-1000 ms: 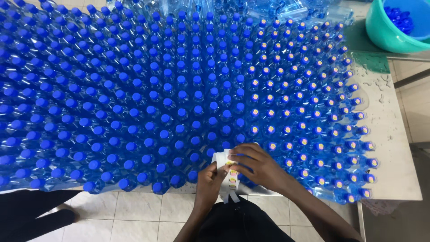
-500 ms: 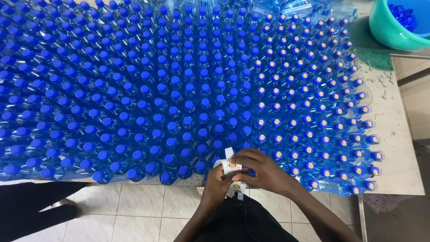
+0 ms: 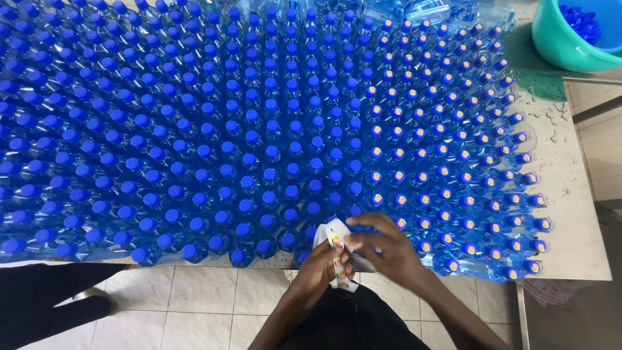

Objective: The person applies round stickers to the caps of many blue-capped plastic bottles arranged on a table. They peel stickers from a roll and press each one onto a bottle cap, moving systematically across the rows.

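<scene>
Pinching a white sticker strip (image 3: 334, 249) at the table's (image 3: 570, 214) near edge, the left hand (image 3: 322, 264) closes around its hanging backing while the right hand's (image 3: 382, 249) fingers grip its upper end, perhaps peeling one sticker. Thin and limp, it likely handles best by its edges. Capped bottles (image 3: 259, 129) crowd beyond.

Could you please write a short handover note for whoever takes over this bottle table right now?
Left hand: holds the white sticker strip at the table's near edge.
Right hand: fingers on the same strip, over the front row of bottles.
Blue-capped bottles cover the table.
Done: caps in the right-hand block carry round stickers.
Left: caps from the middle to the left are plain blue.
A green basin of loose blue caps stands at the far right.
</scene>
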